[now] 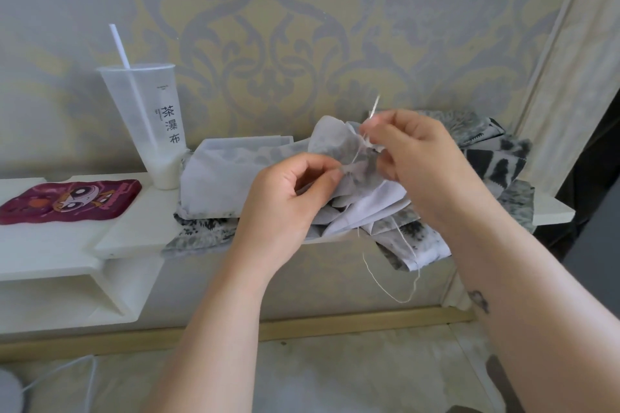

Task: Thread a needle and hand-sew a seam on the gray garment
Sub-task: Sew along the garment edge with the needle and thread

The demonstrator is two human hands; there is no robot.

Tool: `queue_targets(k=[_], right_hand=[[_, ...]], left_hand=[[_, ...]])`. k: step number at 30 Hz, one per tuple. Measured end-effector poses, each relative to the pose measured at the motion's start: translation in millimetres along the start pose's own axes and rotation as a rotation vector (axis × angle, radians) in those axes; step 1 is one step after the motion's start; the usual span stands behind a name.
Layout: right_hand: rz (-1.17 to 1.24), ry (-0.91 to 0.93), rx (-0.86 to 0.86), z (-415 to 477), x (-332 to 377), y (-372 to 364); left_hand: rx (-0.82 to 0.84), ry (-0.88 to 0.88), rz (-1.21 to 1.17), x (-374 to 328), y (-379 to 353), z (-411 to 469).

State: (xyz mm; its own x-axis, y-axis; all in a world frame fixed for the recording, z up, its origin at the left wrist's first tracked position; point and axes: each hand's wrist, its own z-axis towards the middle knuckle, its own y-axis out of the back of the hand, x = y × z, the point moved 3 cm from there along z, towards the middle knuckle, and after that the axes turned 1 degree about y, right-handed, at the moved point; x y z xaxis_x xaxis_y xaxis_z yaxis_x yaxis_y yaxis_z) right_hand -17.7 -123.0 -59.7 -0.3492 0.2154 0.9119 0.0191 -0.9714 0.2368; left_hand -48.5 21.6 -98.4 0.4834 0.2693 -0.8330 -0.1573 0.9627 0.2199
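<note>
Fingers of the left hand [295, 191] pinch the gray garment [208, 178] edge; the right hand [412, 147] pinches the needle [375, 107], projecting above its fingers. Thread [401, 301] loops in open air below them.

The far wall [302, 27] has paper on it with big curly gray shapes on soft yellow. A white shelf [141, 211] runs along it. On the left, a lower white shelf [50, 251] steps down toward the near side. Under the shelves, a thin wooden strip [335, 323] runs along the bottom of the wall. The floor [335, 375] in front is pale, patchy gray. On the right, a plain pale strip [570, 60] goes up the wall, with a dark gap [597, 178] past it. The light is soft.
</note>
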Motion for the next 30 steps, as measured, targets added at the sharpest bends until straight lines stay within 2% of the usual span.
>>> queue_targets(k=[2, 3, 4, 5, 9, 11, 13, 15, 18, 20, 21, 22, 26, 30], right_hand=[[0.384, -0.052, 0.007, 2, 8, 0], [0.501, -0.046, 0.028, 4, 13, -1], [0.5, -0.011, 0.048, 6, 17, -1], [0.366, 0.053, 0.07, 7, 21, 0], [-0.735, 0.364, 0.2, 8, 31, -1], [-1.008, 0.382, 0.247, 13, 36, 1], [-1.079, 0.294, 0.309, 17, 42, 6], [-0.924, 0.104, 0.438, 18, 46, 11], [-0.242, -0.161, 0.555, 14, 48, 11], [0.187, -0.221, 0.533, 12, 47, 6], [0.304, -0.211, 0.494, 12, 46, 4], [0.294, -0.161, 0.437, 14, 43, 3], [-0.399, 0.182, 0.211, 13, 39, 1], [-0.857, 0.355, 0.24, 11, 33, -6]], left_hand=[[0.03, 0.029, 0.016, 2, -1, 0], [0.043, 0.042, 0.02, 3, -1, 0], [0.049, 0.054, 0.019, 4, -1, 0], [0.051, 0.065, 0.013, 5, 0, -1], [0.06, 0.084, 0.003, 5, 5, 0], [0.081, 0.101, 0.005, 7, 6, 0], [0.104, 0.113, 0.011, 8, 6, -1], [0.122, 0.13, 0.011, 8, 6, -2], [0.13, 0.156, -0.002, 7, 7, -4], [0.123, 0.16, 0.003, 8, 7, -4], [0.122, 0.16, 0.005, 8, 7, -5], [0.124, 0.161, 0.007, 8, 7, -5], [0.129, 0.154, 0.014, 6, 8, -4], [0.129, 0.16, 0.008, 7, 9, -4]])
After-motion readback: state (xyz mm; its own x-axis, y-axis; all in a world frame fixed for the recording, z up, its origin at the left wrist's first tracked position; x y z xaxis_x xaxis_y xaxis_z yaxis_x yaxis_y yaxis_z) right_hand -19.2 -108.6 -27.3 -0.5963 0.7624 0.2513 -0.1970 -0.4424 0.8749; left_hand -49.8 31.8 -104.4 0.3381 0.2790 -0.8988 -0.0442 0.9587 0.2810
